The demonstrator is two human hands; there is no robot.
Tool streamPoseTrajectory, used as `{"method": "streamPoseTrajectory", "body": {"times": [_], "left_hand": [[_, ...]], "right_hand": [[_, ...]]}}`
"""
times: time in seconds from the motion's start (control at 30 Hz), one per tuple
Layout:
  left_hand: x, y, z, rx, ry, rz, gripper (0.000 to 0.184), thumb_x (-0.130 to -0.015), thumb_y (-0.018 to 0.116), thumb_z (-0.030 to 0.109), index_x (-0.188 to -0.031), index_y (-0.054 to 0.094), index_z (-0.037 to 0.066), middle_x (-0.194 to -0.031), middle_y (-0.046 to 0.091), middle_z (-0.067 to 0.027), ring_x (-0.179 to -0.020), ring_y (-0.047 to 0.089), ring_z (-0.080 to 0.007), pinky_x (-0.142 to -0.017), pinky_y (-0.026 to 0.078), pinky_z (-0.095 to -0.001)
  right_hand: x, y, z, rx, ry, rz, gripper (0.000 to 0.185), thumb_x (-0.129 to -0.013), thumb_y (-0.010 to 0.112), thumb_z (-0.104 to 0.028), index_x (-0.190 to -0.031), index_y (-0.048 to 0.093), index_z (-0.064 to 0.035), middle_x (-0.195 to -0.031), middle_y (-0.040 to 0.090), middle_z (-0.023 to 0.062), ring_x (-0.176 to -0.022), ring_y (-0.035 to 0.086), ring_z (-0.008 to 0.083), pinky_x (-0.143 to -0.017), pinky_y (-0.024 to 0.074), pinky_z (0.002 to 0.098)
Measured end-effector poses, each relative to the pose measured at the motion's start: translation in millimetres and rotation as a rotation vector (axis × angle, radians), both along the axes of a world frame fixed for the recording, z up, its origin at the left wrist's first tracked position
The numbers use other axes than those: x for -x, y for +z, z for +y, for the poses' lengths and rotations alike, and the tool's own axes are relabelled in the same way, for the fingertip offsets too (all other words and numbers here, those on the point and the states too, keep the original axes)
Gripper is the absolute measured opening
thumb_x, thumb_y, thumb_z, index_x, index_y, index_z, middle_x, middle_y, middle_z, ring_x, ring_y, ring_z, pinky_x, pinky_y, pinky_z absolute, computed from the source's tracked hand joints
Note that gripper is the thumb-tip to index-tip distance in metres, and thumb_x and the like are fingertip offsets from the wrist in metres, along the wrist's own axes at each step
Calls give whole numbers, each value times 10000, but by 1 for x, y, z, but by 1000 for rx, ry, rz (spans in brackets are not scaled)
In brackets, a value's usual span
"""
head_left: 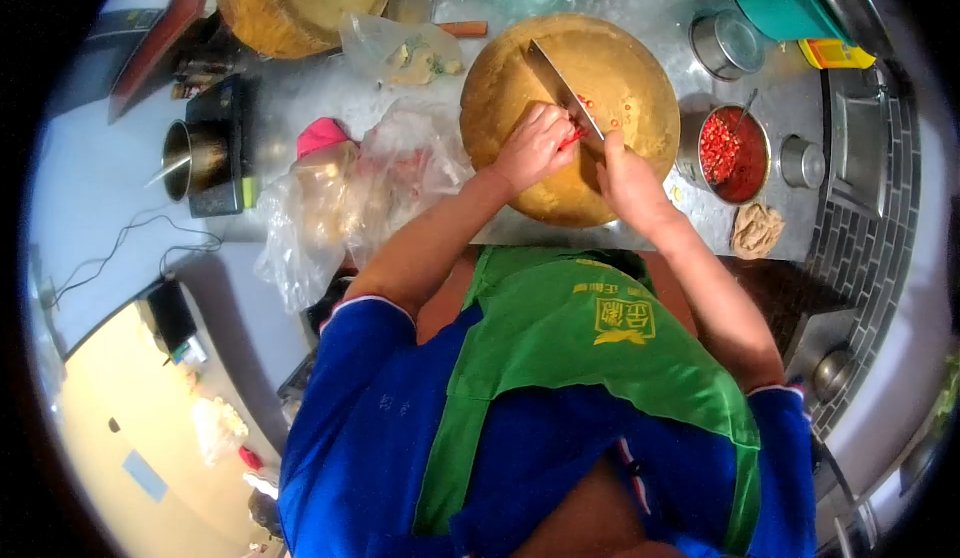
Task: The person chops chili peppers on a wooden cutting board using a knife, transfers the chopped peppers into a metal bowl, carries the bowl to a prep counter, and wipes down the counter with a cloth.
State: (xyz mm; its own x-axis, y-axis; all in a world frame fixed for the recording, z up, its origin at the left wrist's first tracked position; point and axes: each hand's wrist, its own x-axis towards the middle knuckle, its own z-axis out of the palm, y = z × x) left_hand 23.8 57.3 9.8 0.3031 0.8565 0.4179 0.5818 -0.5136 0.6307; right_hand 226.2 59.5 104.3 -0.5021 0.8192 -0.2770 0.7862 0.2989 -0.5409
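Note:
A round wooden chopping board (560,193) lies on the metal counter in front of me. My right hand (630,183) is closed round the handle of a cleaver (562,90), whose blade slants up and left across the board. Close by the blade, my left hand (540,146) presses red chillies (574,138) against the wood with its fingers curled. A few cut chilli rings (614,123) lie to the right of the blade. The cleaver's handle is mostly hidden in my grip.
Right of the board stands a metal pot (742,196) of chopped red chillies with a spoon in it. Near it are a metal container (728,46), a small lidded tin (802,163) and a crumpled cloth (757,231). Clear plastic bags (330,208) lie left. A wooden tub (250,8) stands behind.

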Motion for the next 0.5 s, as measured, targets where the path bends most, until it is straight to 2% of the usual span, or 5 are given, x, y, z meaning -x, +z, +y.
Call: {"method": "streamPoseTrajectory", "body": {"times": [0.1,0.27,0.4,0.5], "left_hand": [[3,0,4,-2,-39,16,255,-746,752,95,-929,585,36,-1069,569,-140,-1033,537,-344,-914,457,-427],[6,23,-9,-81,-5,27,213,-778,739,124,-916,602,38,-1050,572,-124,-1024,537,-332,-920,450,-431],[6,8,-11,-14,-37,11,222,-771,747,111,-900,583,33,-1045,557,-129,-1037,528,-338,-919,444,-427],[7,3,-11,-11,-32,36,228,-771,746,116,-896,575,32,-1036,552,-129,-1029,531,-341,-921,443,-431]], "right_hand": [[6,-2,-6,-3,-40,-28,211,-885,539,-46,-1044,426,36,-838,638,310,-776,627,499,-692,498,559],[6,3,-8,-16,-44,-20,195,-892,523,-49,-1038,429,37,-873,639,320,-805,638,498,-722,510,558],[6,2,-9,-18,-41,-21,188,-891,522,-43,-1035,431,37,-899,635,333,-833,641,500,-739,516,557],[4,-12,-10,-85,-33,19,263,-903,572,-72,-1060,376,6,-796,625,301,-766,612,502,-667,474,566]]}}
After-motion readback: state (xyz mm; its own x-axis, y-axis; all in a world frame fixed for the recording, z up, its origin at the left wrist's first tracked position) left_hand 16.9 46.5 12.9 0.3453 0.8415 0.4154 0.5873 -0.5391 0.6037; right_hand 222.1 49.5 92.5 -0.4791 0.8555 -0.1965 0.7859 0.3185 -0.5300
